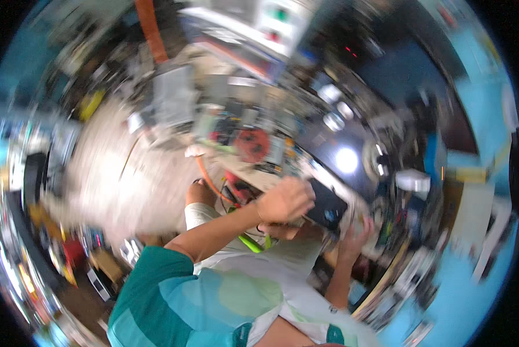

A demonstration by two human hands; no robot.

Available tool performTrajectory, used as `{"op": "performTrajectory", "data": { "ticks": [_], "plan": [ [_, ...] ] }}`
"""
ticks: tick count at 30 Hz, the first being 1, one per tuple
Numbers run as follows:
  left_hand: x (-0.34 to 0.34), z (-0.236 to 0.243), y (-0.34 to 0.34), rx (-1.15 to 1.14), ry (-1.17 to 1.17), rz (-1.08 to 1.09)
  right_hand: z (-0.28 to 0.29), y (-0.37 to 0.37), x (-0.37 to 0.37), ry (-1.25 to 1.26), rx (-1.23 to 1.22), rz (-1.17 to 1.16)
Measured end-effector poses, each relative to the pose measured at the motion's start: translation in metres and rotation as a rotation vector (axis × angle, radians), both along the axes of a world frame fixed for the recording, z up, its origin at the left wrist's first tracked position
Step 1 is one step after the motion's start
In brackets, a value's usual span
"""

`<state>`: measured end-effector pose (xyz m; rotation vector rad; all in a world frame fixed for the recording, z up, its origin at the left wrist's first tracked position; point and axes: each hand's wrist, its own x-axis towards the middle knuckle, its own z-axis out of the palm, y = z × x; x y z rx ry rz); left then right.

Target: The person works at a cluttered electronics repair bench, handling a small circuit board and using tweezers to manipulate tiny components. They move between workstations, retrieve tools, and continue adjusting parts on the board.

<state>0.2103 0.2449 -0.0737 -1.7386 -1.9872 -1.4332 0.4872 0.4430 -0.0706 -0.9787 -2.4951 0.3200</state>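
Note:
My left hand (285,199) is raised at the front edge of the cluttered bench, fingers curled; whether it holds anything is hidden by blur. It is beside a black flat object (326,205) on the bench. My right hand (355,236) is lower and to the right of that object, at the bench edge, with fingers apart and somewhat blurred. Behind my left hand lie a red round piece (252,144) and small electronic-looking parts. A bright green item (251,243) shows below my left hand, near my legs.
A dark glossy surface (323,139) with a bright reflection extends behind the black object. Grey panels (173,95) and a white box (277,23) stand at the back. An orange cord (207,179) hangs toward pale flooring (109,173) at the left. Crowded shelves (34,231) line the left side.

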Motion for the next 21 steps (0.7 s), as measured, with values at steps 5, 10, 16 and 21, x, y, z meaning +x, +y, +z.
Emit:
{"op": "performTrajectory", "data": {
  "ticks": [5,10,16,21],
  "plan": [
    [0.025,0.043,-0.125,-0.105,-0.202,0.253,0.068,-0.048,-0.061,0.079,-0.07,0.349],
    [0.02,0.026,-0.29,-0.306,-0.353,0.499,0.105,-0.174,-0.162,-0.024,-0.171,0.695],
    [-0.01,-0.04,-0.516,-0.56,-0.653,0.911,0.104,-0.365,-0.285,-0.024,-0.41,0.915],
    [0.014,-0.086,-0.683,-0.76,-1.055,1.279,0.103,-0.444,-0.348,-0.101,-0.451,1.091]
  ]
}}
